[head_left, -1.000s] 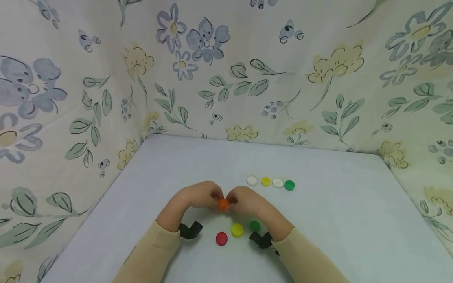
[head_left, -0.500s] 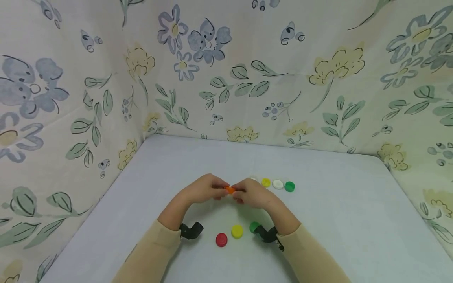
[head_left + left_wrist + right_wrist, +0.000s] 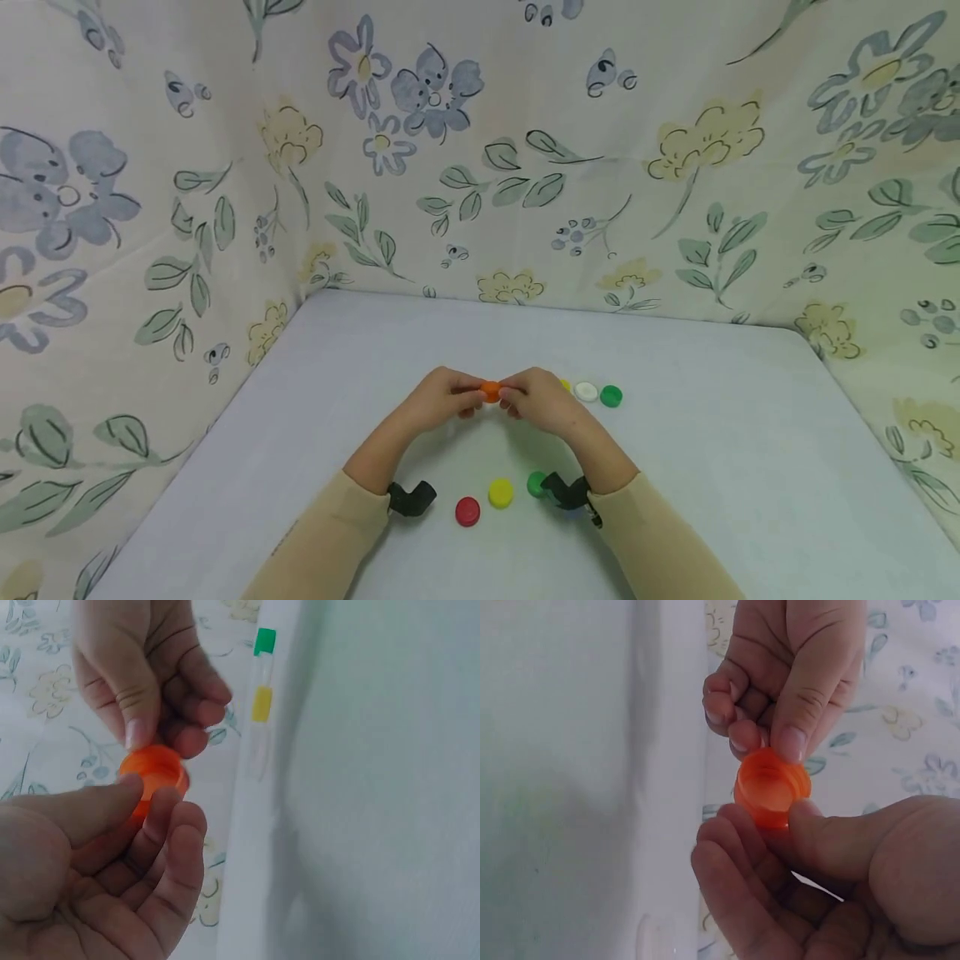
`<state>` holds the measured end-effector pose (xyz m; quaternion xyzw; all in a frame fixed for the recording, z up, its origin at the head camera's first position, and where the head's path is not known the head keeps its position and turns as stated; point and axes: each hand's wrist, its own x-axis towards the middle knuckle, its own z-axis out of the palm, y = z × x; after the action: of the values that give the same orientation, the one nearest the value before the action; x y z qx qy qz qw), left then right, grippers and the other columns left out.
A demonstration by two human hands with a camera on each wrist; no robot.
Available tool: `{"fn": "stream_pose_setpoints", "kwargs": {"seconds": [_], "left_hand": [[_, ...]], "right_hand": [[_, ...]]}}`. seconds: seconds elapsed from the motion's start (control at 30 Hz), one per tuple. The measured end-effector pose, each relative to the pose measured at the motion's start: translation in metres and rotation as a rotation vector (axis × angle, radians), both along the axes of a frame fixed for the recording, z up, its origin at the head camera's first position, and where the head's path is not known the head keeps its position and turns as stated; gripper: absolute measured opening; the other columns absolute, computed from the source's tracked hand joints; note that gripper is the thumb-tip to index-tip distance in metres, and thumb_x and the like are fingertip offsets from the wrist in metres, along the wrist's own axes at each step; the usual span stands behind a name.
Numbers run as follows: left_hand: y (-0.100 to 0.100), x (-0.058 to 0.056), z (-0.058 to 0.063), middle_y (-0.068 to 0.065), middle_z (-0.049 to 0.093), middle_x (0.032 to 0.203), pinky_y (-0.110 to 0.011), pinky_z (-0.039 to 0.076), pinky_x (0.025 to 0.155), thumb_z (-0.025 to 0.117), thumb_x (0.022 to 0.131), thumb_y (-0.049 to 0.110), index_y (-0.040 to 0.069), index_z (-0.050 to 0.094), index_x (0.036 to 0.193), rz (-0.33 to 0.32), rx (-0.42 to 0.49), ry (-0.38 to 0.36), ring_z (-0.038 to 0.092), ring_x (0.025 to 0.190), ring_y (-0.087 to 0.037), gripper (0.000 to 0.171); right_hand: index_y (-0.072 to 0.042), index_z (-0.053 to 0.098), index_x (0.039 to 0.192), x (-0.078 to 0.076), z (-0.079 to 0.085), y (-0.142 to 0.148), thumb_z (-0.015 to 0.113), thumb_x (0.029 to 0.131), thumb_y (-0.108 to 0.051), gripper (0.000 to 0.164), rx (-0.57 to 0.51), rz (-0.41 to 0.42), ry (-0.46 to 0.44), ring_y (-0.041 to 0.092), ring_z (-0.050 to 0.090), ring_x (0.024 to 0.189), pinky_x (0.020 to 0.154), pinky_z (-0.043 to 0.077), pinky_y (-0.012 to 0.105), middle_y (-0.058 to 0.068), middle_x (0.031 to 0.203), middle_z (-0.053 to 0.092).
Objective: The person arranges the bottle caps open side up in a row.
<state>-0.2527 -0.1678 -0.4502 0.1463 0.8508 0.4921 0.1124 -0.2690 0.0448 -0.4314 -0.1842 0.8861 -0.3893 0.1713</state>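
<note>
An orange bottle cap is held between both hands, up off the white table. My left hand pinches its left side with thumb and fingers, while my right hand pinches its right side. From the left wrist view, the hollow inside of the orange cap shows, with ridges along its inner wall. The right wrist view also looks into the cap, a thumb lying on its rim from each hand.
Near me on the table lie a red cap, a yellow cap and a partly hidden green cap. Farther back, a white cap and another green cap form a row beside a half-hidden yellow cap.
Both hands have moved away from me and slightly right, raising the orange cap from near the table. The right hand now covers the leftmost white cap of the back row.
</note>
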Motion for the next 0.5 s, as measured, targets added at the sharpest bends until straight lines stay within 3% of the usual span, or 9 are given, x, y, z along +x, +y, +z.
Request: {"fn": "stream_pose_setpoints", "kwargs": {"seconds": [0.23,0.5], "left_hand": [[0.012,-0.004,-0.001,-0.011,0.072,0.088,-0.042,0.057,0.08,0.066,0.102,0.018,0.003,0.077,0.116,0.115,-0.002,-0.003,0.063,0.076,-0.019,0.023],[0.032,-0.014,0.009,-0.007,0.067,0.077,-0.029,0.051,0.066,0.064,0.103,0.016,0.0,0.077,0.11,0.159,-0.025,0.008,0.06,0.069,-0.018,0.021]], "right_hand": [[-0.007,0.078,0.111,-0.007,-0.005,0.002,0.067,0.101,-0.018,0.018,-0.039,-0.097,0.113,0.018,0.061,0.078,0.072,0.053,0.03,0.006,0.093,0.072],[-0.008,0.077,0.1,-0.014,-0.012,0.009,0.071,0.099,-0.016,0.011,-0.086,-0.208,0.232,0.015,0.064,0.074,0.071,0.056,0.029,0.001,0.088,0.072]]}}
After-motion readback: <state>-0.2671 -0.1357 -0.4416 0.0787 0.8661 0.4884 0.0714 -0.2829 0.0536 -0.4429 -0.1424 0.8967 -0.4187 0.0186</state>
